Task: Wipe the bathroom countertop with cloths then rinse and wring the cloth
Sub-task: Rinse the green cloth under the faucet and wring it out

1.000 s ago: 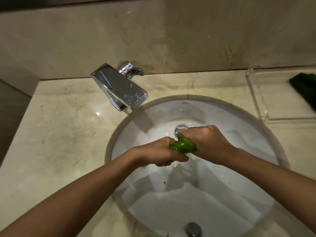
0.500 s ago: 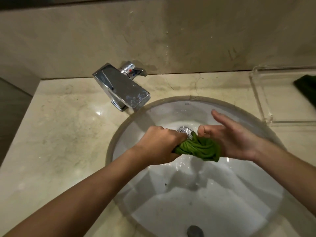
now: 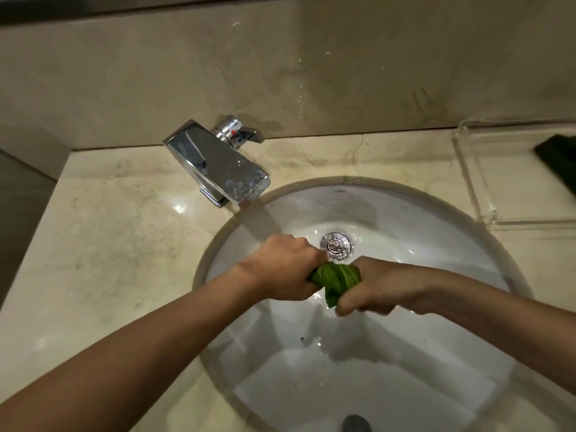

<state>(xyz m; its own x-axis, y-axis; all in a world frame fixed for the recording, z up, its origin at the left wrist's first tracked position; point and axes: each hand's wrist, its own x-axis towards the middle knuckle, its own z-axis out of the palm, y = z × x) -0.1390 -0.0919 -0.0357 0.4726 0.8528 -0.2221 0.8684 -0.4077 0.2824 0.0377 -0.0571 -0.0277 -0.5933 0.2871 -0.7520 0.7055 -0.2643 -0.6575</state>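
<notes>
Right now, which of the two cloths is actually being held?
The bright green cloth, gripped between the left hand and right hand over the sink; the dark cloth lies alone in the clear tray.

My green cloth (image 3: 335, 280) is bunched into a tight, twisted wad. I grip one end in my left hand (image 3: 282, 269) and the other in my right hand (image 3: 377, 289), over the white sink (image 3: 405, 213). The beige marble countertop (image 3: 109, 244) is glossy.

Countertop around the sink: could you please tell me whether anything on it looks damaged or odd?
A thin dark crack runs across the countertop behind the basin. The faucet spout carries whitish spots, and a small dark speck sits in the basin. Otherwise nothing stands out.
</notes>
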